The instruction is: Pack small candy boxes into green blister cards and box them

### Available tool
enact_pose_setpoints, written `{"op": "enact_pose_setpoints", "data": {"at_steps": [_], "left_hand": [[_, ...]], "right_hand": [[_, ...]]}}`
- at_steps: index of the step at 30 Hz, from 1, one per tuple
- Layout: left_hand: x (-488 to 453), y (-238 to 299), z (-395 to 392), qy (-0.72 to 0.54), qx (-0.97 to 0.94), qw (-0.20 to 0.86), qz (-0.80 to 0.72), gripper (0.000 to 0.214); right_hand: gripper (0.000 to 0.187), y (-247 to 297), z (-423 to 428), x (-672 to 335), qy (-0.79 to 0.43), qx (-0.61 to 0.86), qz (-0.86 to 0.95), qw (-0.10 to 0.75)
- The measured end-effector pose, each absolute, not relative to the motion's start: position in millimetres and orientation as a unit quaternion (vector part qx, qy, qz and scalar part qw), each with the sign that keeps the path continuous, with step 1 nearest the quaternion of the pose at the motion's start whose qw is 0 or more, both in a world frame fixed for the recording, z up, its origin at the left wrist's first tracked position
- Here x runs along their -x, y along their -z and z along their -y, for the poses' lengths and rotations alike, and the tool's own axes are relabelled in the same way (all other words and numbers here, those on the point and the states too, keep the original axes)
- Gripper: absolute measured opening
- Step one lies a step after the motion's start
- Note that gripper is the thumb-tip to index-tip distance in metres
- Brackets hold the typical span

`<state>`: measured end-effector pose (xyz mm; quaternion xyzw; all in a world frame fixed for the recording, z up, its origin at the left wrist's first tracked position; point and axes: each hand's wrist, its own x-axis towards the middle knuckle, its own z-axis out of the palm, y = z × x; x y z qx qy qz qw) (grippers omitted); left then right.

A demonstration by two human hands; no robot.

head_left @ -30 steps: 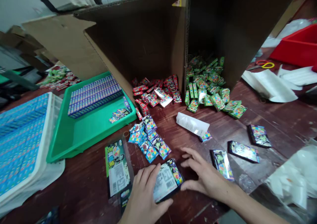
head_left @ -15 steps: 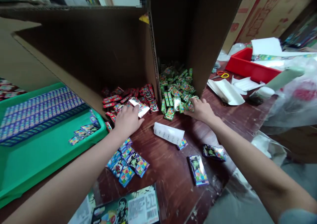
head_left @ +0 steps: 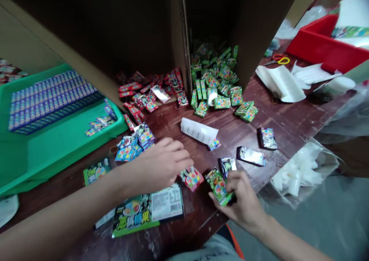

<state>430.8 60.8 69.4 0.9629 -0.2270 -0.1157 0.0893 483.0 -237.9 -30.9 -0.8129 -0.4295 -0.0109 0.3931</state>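
My left hand (head_left: 165,165) is closed over the near middle of the table, its fingertips on the edge of a small red candy box (head_left: 192,178). Facing it, my right hand (head_left: 243,201) grips a green candy box (head_left: 216,184) between thumb and fingers. Just behind that box lies a dark purple candy box (head_left: 227,165). Two more purple boxes, one flat (head_left: 250,156) and another (head_left: 267,138), rest further right. A flat printed package (head_left: 167,205) lies below my left hand, partly covered by the arm.
Red boxes (head_left: 150,99) and green boxes (head_left: 221,101) spill from two cardboard compartments (head_left: 186,42). A green tray (head_left: 57,163) stands left. Blue boxes (head_left: 125,147) and a label strip (head_left: 198,131) lie mid-table. Scissors (head_left: 282,60) and a red bin (head_left: 314,42) are right.
Both hands have drawn back from the cardboard compartments toward me, the left with a red candy box and the right with a green one. The view has tilted down.
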Motion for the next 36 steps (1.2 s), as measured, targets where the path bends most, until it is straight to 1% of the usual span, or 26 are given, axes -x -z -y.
{"op": "enact_pose_setpoints", "data": {"at_steps": [2, 3, 6, 7, 9, 10, 11, 14, 16, 22, 24, 26, 29, 31, 33, 36], "left_hand": [[-419, -58, -37, 0.121, -0.954, 0.111, 0.252, 0.052], [-415, -53, -27, 0.116, -0.954, 0.115, 0.25, 0.056], [-405, -40, -8, 0.084, -0.974, 0.13, 0.167, 0.064], [-401, -36, -4, 0.075, -0.98, 0.137, 0.122, 0.072], [-392, -28, 6, 0.063, -0.986, 0.147, 0.042, 0.093], [-388, -23, 10, 0.062, -0.987, 0.149, 0.018, 0.098], [-383, -18, 14, 0.064, -0.986, 0.152, 0.004, 0.097], [-371, -6, 27, 0.065, -0.982, 0.178, -0.006, 0.087], [-365, -1, 33, 0.056, -0.979, 0.198, -0.008, 0.088], [-358, 3, 43, 0.049, -0.978, 0.202, -0.029, 0.094], [-357, 2, 43, 0.056, -0.978, 0.198, -0.039, 0.094], [-351, -2, 39, 0.069, -0.977, 0.198, -0.035, 0.099], [-328, -12, 20, 0.075, -0.98, 0.185, -0.016, 0.116], [-306, -16, 3, 0.082, -0.983, 0.16, -0.02, 0.121], [-286, -17, -11, 0.104, -0.984, 0.144, -0.031, 0.112], [-270, -13, -18, 0.121, -0.979, 0.162, -0.039, 0.09]], "right_hand": [[0.028, 45, 250, -453, -0.005, 0.837, 0.444, 0.319], [0.033, 47, 255, -448, -0.021, 0.845, 0.453, 0.283], [0.066, 36, 264, -464, -0.085, 0.836, 0.497, 0.217], [0.076, 29, 265, -474, -0.101, 0.824, 0.52, 0.203], [0.089, 17, 263, -496, -0.125, 0.793, 0.569, 0.178], [0.093, 13, 259, -505, -0.138, 0.774, 0.594, 0.169], [0.095, 10, 255, -512, -0.15, 0.756, 0.615, 0.165], [0.09, 11, 236, -521, -0.167, 0.726, 0.641, 0.184], [0.089, 15, 225, -520, -0.167, 0.732, 0.63, 0.2], [0.104, 24, 214, -510, -0.176, 0.719, 0.64, 0.207], [0.106, 26, 214, -507, -0.175, 0.712, 0.646, 0.213], [0.096, 26, 215, -504, -0.169, 0.713, 0.645, 0.217], [0.078, 24, 220, -502, -0.161, 0.717, 0.64, 0.225], [0.077, 22, 223, -502, -0.171, 0.704, 0.649, 0.23], [0.08, 20, 222, -501, -0.191, 0.677, 0.672, 0.23], [0.08, 19, 212, -497, -0.201, 0.653, 0.693, 0.228]]}}
